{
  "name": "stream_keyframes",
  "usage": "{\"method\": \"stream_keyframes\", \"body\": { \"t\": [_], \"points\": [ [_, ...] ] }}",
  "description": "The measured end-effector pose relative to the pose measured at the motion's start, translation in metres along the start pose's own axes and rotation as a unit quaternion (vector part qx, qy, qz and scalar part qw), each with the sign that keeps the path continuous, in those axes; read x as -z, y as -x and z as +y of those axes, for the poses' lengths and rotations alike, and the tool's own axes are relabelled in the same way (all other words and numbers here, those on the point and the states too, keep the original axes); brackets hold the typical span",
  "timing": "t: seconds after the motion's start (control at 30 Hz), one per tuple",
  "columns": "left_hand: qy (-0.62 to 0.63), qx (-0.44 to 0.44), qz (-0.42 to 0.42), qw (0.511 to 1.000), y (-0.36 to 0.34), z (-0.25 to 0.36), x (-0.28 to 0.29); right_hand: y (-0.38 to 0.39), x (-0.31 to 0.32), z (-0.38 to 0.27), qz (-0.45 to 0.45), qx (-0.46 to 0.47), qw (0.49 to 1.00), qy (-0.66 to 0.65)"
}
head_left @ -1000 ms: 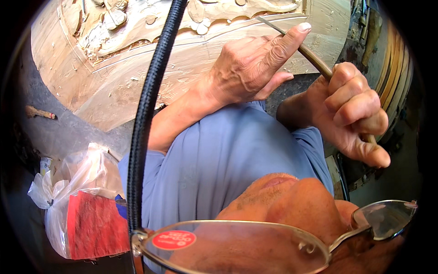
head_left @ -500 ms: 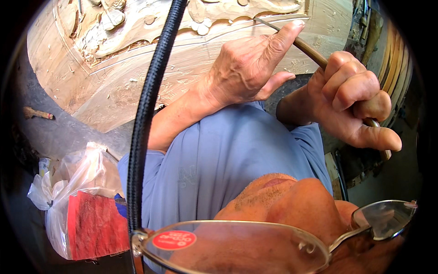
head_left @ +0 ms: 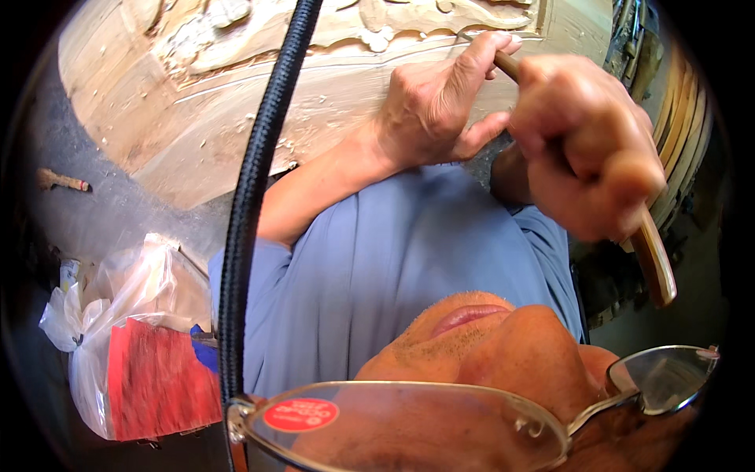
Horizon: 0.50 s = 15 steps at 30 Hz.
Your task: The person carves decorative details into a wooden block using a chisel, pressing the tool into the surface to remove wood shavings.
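Observation:
My right hand (head_left: 582, 145) is closed in a fist round the wooden handle of a carving chisel (head_left: 654, 263). The handle's butt sticks out below the fist. My left hand (head_left: 431, 110) lies over the carved wooden panel (head_left: 228, 141), its fingers closed about the chisel's shaft near the blade and its thumb held apart. From there the thin blade reaches a groove along the raised scroll relief (head_left: 338, 35). The exact contact of the tip is too small to tell.
Wood chips lie on the panel. A black braided cable (head_left: 263, 149) crosses the view. At the left are a brush-like tool (head_left: 63, 180), a clear plastic bag (head_left: 149, 275) and a red sheet (head_left: 161, 381). Curved wooden pieces (head_left: 684, 118) stack at right.
My right hand has turned on the chisel and moved slightly, so more of the handle's butt shows. My left hand has shifted a little right. The view has moved slightly.

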<state>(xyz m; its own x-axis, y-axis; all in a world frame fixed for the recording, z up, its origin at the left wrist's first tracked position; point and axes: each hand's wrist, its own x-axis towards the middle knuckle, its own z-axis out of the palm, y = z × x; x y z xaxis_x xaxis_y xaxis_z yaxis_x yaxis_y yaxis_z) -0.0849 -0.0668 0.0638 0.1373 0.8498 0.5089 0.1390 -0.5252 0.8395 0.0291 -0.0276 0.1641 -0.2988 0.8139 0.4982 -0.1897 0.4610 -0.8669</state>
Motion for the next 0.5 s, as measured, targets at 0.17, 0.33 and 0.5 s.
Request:
{"method": "stream_keyframes", "body": {
  "t": [0.17, 0.33, 0.5],
  "points": [
    [-0.038, 0.039, -0.076, 0.996, -0.003, -0.002, -0.002, 0.009, 0.019, 0.007, 0.045, -0.021, 0.998, -0.046],
    [-0.004, 0.005, -0.037, 0.999, 0.000, -0.020, -0.022, -0.002, 0.044, 0.018, -0.121, 0.031, 0.992, -0.025],
    [-0.016, -0.007, -0.106, 0.994, -0.001, -0.022, -0.024, 0.012, 0.025, 0.001, -0.052, 0.018, 0.964, 0.259]
  ]
}}
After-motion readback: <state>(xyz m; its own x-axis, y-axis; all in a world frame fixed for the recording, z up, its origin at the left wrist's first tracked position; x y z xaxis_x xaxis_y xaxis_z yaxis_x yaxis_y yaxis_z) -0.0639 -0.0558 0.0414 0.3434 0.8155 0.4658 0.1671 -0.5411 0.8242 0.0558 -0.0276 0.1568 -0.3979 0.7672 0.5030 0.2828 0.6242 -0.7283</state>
